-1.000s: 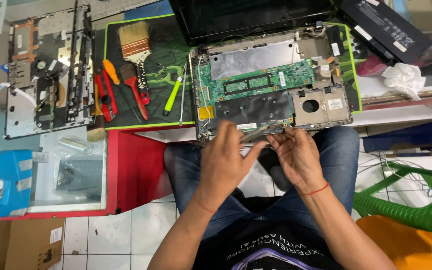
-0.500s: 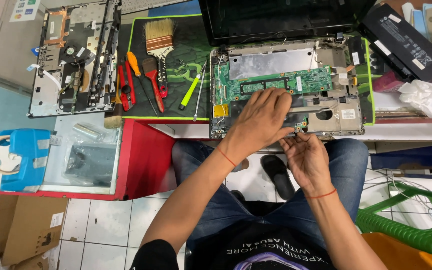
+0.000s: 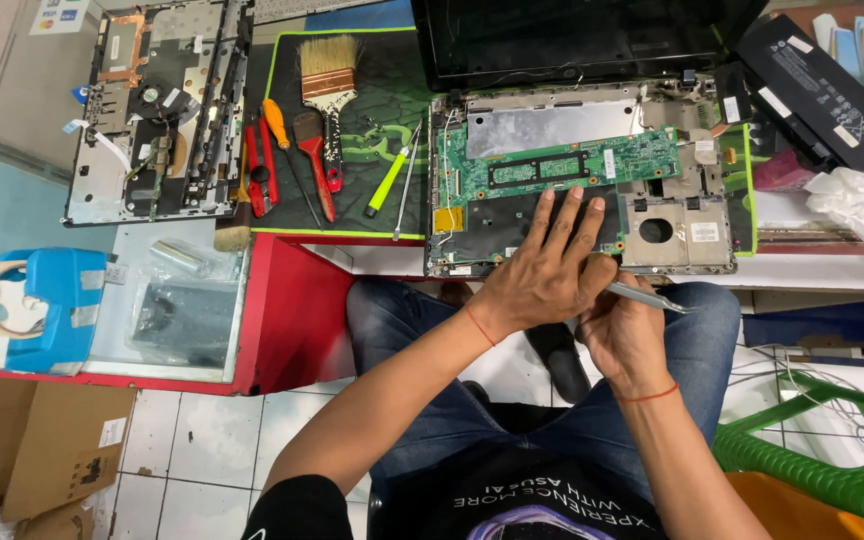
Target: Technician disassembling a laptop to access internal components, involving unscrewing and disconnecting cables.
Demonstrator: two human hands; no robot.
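An opened laptop base (image 3: pixel 687 235) lies at the counter's front edge, its green circuit board (image 3: pixel 562 165) bare and its dark screen (image 3: pixel 572 40) tilted back behind. My left hand (image 3: pixel 542 275) rests flat on the base's front part, below the board, fingers spread and holding nothing. My right hand (image 3: pixel 624 335) is just below the counter edge, over my lap, gripping a slim silver metal tool (image 3: pixel 652 298) whose tip points right. The two hands touch at the thumbs.
A green mat (image 3: pixel 392 100) left of the laptop carries a paint brush (image 3: pixel 327 75), screwdrivers (image 3: pixel 307 160), red pliers (image 3: pixel 257 170) and a yellow-green tool (image 3: pixel 387 185). A second stripped chassis (image 3: pixel 152 110) lies far left. A black battery (image 3: pixel 812 90) and white tissue (image 3: pixel 847 195) sit right; green stool (image 3: pixel 822 460) below.
My left hand rose from the lap edge onto the laptop base and now lies spread flat. My right hand stayed low, with the silver tool now showing.
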